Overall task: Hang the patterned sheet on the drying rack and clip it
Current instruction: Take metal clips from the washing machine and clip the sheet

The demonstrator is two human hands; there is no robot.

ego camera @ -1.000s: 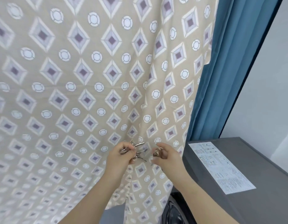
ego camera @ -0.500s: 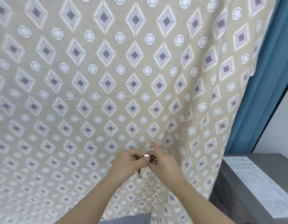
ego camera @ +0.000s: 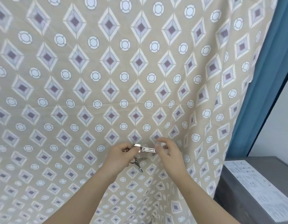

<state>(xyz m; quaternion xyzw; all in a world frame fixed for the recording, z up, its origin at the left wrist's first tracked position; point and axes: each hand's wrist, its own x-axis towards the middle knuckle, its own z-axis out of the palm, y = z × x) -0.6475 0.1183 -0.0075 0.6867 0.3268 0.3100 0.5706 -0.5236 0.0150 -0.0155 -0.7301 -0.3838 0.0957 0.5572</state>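
Patterned sheet (ego camera: 94, 88): a beige cloth with purple diamonds and white rings. It hangs spread across the left and centre of the frame from the top edge to the bottom, and its right edge runs down in front of the curtain.

Left hand (ego camera: 122, 156): lower centre, raised in front of the sheet. The fingers are curled, with the thumb and forefinger pinching the left end of one metal clip, and more clips are gathered under the palm.

Spare clips (ego camera: 137, 162): a small silver bunch hanging from the underside of the left hand, against the cloth.

Metal clip (ego camera: 145, 149): silver and lying level, bridging the gap between the two hands just in front of the sheet.

Right hand (ego camera: 170, 154): just right of centre. The fingers are loosely bent and spread, with the forefinger lifted. The clip's right end reaches the thumb, but blur hides whether the hand grips it.

Blue curtain (ego camera: 262, 75): a teal strip running diagonally down the right side, behind the sheet's edge.

Grey cabinet (ego camera: 237, 196): lower right corner, a flat dark top below the curtain.

Printed paper (ego camera: 259, 183): a white sheet with small print lying flat on the cabinet top.

Wall (ego camera: 279, 120): pale, at the far right edge.
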